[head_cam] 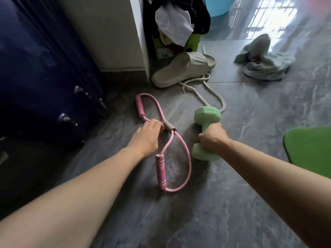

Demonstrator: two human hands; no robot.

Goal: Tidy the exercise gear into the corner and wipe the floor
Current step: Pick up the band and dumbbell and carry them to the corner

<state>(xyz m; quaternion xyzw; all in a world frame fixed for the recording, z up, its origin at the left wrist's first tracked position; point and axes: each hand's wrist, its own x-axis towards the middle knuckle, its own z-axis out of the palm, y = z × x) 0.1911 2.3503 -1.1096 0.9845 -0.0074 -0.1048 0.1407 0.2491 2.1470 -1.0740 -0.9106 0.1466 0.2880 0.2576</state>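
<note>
Dumbbell [206, 133] first: the right hand [213, 137] is wrapped round the bar of this green weight, whose long axis runs from five o'clock up to twelve. Just beside it at nine o'clock lies the pink figure-eight resistance band [186, 158], its length running eleven to five; the left hand [146, 138] has curled fingers at its grey centre sleeve [169, 127], seemingly pinching. The corner by the wall [114, 33] sits at eleven o'clock, nearer the left hand.

Dark blue suitcase [44, 77] along the floor's left edge, beige slipper [180, 70] by the wall corner with white cord [209, 90] beside it, green clothes-filled box [177, 43] behind, blue tub [217, 5] at top edge.
</note>
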